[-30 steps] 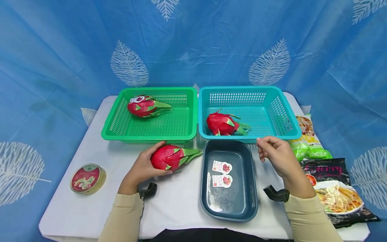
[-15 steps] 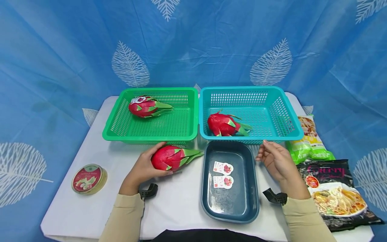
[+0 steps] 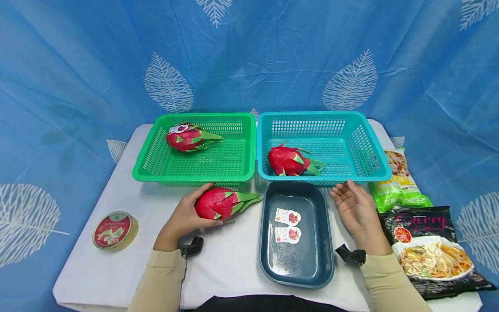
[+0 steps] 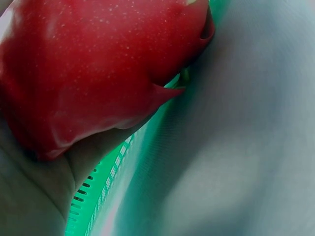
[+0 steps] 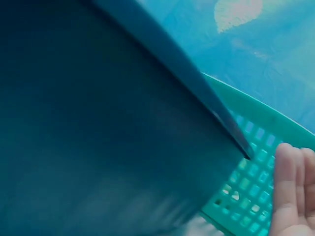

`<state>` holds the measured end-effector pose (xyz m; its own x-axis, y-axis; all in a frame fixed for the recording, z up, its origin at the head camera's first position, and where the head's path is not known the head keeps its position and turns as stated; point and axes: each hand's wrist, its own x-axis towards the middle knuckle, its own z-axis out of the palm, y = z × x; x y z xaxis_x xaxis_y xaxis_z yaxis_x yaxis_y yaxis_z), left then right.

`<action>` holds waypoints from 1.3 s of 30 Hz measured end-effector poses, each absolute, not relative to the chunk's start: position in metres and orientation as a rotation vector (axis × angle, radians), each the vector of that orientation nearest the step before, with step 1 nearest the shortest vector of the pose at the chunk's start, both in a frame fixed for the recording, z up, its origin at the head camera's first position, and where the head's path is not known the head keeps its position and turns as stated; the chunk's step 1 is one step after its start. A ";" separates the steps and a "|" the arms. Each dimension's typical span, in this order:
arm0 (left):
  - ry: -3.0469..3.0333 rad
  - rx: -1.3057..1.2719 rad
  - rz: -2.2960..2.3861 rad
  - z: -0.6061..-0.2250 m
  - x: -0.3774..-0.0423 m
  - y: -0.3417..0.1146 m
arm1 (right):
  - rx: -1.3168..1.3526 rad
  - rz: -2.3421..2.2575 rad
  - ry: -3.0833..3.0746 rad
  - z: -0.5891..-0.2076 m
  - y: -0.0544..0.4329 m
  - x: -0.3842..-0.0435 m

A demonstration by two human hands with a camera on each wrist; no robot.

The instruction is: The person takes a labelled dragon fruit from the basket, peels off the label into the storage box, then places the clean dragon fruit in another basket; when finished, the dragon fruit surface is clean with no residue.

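Note:
My left hand (image 3: 186,216) grips a dragon fruit (image 3: 216,203) in front of the green basket, its leafy end pointing right. The left wrist view shows the red skin of this dragon fruit (image 4: 98,64) up close, the palm against it. My right hand (image 3: 356,212) holds nothing, its fingers loosely bent and palm partly turned up. It is between the dark blue tray (image 3: 296,264) and the food bags, just in front of the turquoise basket (image 3: 323,178). Two dragon fruit stickers, one upper sticker (image 3: 287,216) and one lower sticker (image 3: 287,235), lie in the tray.
A dragon fruit (image 3: 191,139) with a sticker on it lies in the green basket (image 3: 195,178). The turquoise basket holds another dragon fruit (image 3: 286,160). A round tin (image 3: 114,230) stands at left. A green-yellow bag (image 3: 401,182) and a black noodle bag (image 3: 432,251) lie at right.
My right hand has turned its palm upward and its fingers have loosened, with the wrist shifting slightly left. My left hand keeps its grip on the dragon fruit in the same place.

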<state>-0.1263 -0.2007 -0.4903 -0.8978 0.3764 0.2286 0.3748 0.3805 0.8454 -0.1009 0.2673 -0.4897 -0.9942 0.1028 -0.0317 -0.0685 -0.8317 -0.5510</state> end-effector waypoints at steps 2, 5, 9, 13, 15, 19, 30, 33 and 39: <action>2.610 0.709 1.591 -0.490 -0.126 -0.200 | -0.097 2.926 -0.789 -0.490 0.265 -0.100; 2.610 0.705 1.587 -0.490 -0.125 -0.200 | -0.094 2.922 -0.700 -0.490 0.262 -0.100; 2.613 0.696 1.592 -0.489 -0.125 -0.201 | -0.095 2.922 -0.660 -0.487 0.259 -0.102; 2.625 0.696 1.587 -0.489 -0.126 -0.201 | -0.103 2.919 -0.648 -0.485 0.257 -0.105; 2.631 0.700 1.579 -0.489 -0.126 -0.201 | -0.114 2.915 -0.642 -0.484 0.257 -0.105; 2.629 0.703 1.582 -0.489 -0.126 -0.201 | -0.150 2.926 -0.589 -0.481 0.255 -0.104; 2.566 0.738 1.645 -0.475 -0.119 -0.213 | -0.374 2.955 -0.352 -0.477 0.247 -0.102; 2.501 0.799 1.653 -0.462 -0.114 -0.223 | -0.383 2.940 -0.380 -0.477 0.247 -0.102; 2.331 1.160 1.730 -0.421 -0.108 -0.228 | -0.372 2.935 -0.414 -0.479 0.249 -0.100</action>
<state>-0.1083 -0.2277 -0.4210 -0.7246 0.5620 0.3990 0.5447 0.1124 0.8310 -0.0997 0.2490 -0.4790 -0.9573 0.1854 -0.2219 -0.1169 -0.9500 -0.2896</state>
